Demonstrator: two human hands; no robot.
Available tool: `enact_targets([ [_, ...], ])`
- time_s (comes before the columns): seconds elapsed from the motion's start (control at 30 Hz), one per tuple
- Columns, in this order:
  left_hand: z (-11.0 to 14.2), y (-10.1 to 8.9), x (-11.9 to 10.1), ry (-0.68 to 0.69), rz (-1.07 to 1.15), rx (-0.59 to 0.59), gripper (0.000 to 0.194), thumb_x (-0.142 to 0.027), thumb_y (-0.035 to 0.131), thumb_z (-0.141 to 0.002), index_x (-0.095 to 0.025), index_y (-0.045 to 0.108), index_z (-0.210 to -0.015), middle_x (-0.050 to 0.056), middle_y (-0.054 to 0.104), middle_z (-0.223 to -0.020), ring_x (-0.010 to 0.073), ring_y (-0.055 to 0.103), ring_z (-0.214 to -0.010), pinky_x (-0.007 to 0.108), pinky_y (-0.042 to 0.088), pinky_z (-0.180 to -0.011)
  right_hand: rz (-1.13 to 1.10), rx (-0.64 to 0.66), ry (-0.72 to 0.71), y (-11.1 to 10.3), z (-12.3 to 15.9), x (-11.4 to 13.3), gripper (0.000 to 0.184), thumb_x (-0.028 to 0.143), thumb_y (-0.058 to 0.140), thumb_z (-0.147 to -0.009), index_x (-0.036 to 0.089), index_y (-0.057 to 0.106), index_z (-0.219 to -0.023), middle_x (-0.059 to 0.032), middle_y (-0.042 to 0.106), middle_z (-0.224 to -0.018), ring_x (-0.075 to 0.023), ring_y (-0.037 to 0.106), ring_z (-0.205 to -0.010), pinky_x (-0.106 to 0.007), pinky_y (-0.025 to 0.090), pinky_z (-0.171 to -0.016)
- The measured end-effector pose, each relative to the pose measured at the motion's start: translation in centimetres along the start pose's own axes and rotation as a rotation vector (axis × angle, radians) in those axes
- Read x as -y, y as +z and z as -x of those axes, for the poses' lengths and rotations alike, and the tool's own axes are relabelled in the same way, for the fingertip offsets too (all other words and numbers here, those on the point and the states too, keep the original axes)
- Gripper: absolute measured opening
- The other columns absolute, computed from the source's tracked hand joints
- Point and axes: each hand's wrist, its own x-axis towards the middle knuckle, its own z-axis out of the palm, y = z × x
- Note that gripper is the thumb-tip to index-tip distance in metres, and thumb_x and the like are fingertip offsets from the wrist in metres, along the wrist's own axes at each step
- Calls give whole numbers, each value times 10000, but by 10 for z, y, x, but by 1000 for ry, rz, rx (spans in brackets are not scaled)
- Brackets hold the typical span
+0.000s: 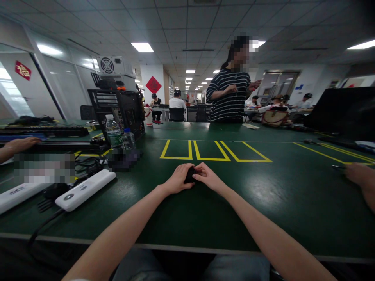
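Head view: a small black object [190, 175] is at the green desk [164, 222], nearer than the yellow tape outlines [190, 150], between the left hand [179, 178], grip closed around its left side, and right hand [207, 176], pinching its right; long axis unclear

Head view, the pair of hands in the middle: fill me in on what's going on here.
The person's left hand and right hand hold a small black object between them, over the green table; its details are hidden by the fingers. Yellow tape outlines lie just beyond the hands. A white power strip lies to the left, and someone in a striped shirt stands across the table.
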Motion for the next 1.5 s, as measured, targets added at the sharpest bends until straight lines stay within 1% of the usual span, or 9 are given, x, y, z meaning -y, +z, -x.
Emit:
enact_targets([
  [0.17,0,-1,-2,-15,7,1,596,-251,605,-648,-204,302,-1160,82,445,-1115,241,419,-1053,424,300,-914,23,-16,75,-2,-1,-2,297,255,585,-694,184,457,-953,-41,520,-981,-177,512,-956,-390,407,-860],
  [0.37,1,-1,-1,3,-2,1,595,-237,601,-650,-195,297,-1160,83,433,-1126,232,409,-1062,403,300,-920,-6,59,19,-5,-1,-8,320,231,627,-649,205,446,-912,-17,498,-1011,-180,516,-963,-385,424,-846],
  [0.6,0,0,-1,-5,-6,-1,601,-248,600,-648,-200,293,-1163,84,439,-1122,239,415,-1057,414,303,-910,0,-1,-20,-1,-2,-8,243,285,589,-684,194,442,-854,-8,517,-907,-164,519,-926,-372,416,-844],
  [0.77,0,0,0,4,1,-1,602,-251,604,-646,-201,296,-1161,76,444,-1112,230,418,-1051,402,298,-921,37,-31,26,-1,-2,-8,301,284,588,-685,197,448,-937,-33,517,-965,-177,515,-940,-401,406,-846],
  [0.87,0,1,1,8,-4,-5,596,-252,602,-649,-194,299,-1159,79,440,-1114,229,410,-1056,399,292,-927,41,-2,52,-3,-2,-7,295,273,579,-693,190,459,-950,-43,512,-996,-185,512,-955,-410,398,-857],
  [0.97,1,0,0,10,-4,1,592,-252,599,-653,-191,299,-1160,82,432,-1121,228,407,-1057,395,295,-926,24,52,18,-4,0,-5,285,244,596,-677,200,457,-922,-23,499,-1008,-186,518,-955,-398,416,-847],
  [1.1,1,-1,0,-1,-3,9,594,-248,596,-657,-194,294,-1166,84,424,-1134,232,403,-1064,404,291,-928,20,66,10,-5,3,-3,335,245,629,-647,218,435,-918,-17,476,-1025,-191,517,-955,-404,431,-825],
  [1.3,1,-2,-2,1,11,11,611,-246,605,-652,-194,292,-1175,85,418,-1143,230,397,-1068,397,297,-927,22,5,-22,-2,0,-6,225,332,550,-717,208,448,-874,-13,512,-920,-178,521,-927,-381,428,-824],
  [1.5,-1,3,1,-21,29,-18,606,-235,612,-640,-203,308,-1163,74,441,-1106,228,430,-1019,398,327,-895,32,-58,13,-1,-6,-14,303,310,579,-695,191,442,-938,-30,524,-934,-176,527,-907,-378,421,-822],
])
